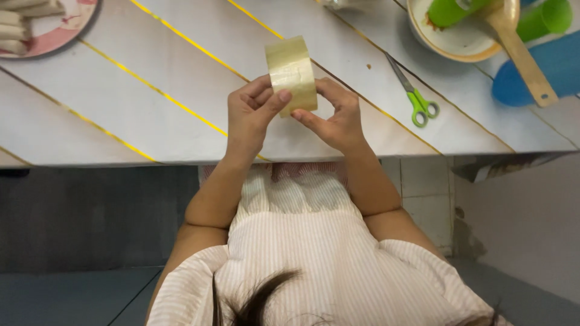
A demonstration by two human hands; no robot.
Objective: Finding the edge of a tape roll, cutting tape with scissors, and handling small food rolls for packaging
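While both hands meet above the near edge of the table [121,115], the roll of tape [292,73] stands on edge between them, its hole axis running left to right. The left hand [251,115] pinches its face with the thumb; the right hand [335,118] cups its side. Green-handled scissors [417,96] lie farther off, nearer the right hand.

one tape roll [292,72], one pair of scissors [417,99], two green cups [544,18], one bowl [447,42]

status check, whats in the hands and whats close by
Left hand and right hand both grip the tape roll, upright above the table. Left thumb on its face. Scissors lie apart, to the right.
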